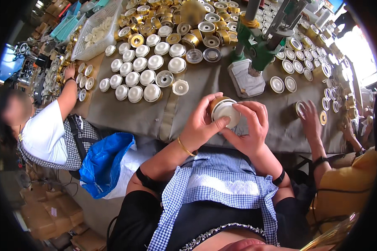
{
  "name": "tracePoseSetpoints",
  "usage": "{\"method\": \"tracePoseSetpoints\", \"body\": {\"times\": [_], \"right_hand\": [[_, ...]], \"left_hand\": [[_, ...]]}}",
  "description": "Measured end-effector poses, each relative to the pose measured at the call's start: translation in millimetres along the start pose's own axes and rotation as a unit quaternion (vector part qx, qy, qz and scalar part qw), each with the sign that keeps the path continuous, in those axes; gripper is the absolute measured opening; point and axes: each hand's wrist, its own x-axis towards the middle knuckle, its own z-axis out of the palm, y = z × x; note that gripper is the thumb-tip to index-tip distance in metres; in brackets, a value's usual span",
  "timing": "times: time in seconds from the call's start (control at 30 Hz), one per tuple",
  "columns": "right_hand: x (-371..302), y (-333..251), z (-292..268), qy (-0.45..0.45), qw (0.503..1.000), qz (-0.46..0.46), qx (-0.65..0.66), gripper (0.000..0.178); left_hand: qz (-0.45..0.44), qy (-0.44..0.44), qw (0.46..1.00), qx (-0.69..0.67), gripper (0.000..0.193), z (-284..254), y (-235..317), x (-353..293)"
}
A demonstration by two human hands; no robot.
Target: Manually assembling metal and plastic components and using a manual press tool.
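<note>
Over the table's near edge I hold a round gold part with a white disc-shaped cap (pixel 227 112) facing up toward me. My left hand (pixel 203 121) is wrapped round its left side, the thumb lying against the cap's lower edge. My right hand (pixel 253 127) closes on the other side, fingertips at the upper right rim and thumb below. Beyond my hands, several white-capped round parts (pixel 147 77) stand in loose rows. Closest to me among them is a small white disc with a raised centre (pixel 180 87).
A green press (pixel 262 52) stands ahead, a pale cloth bundle (pixel 246 78) at its base. Gold parts (pixel 190 39) are heaped at the back. A white basket (pixel 97 33) is far left. One co-worker's hand (pixel 311 119) works at right; another person (pixel 50 138) sits left beside a blue bag (pixel 107 165).
</note>
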Motion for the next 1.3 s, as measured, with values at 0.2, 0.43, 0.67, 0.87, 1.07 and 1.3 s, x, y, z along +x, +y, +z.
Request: {"method": "tracePoseSetpoints", "body": {"times": [0.2,0.43,0.67,0.87,1.07,1.3], "right_hand": [[-13,-6,2,0.028,0.999,0.012,-0.023,0.054],[-16,4,0,-0.029,0.938,0.22,0.268,0.058],[-30,25,-5,-0.114,0.832,0.374,0.393,0.039],[-59,66,13,-0.124,0.793,0.468,0.37,0.034],[-58,89,11,-0.143,0.805,0.482,0.315,0.034],[-19,178,-18,0.063,0.927,0.354,0.104,0.036]], "left_hand": [[-0.008,0.024,1.0,-0.01,0.059,9,0,-11],[-0.028,0.045,0.998,-0.021,0.057,4,-2,-10],[0.01,0.029,0.953,0.303,0.043,-2,4,-2],[-0.134,-0.039,0.93,0.339,0.039,-28,-42,31],[-0.165,-0.026,0.971,0.17,0.026,-29,-83,50],[-0.239,0.076,0.962,0.113,0.03,-41,-102,111]]}}
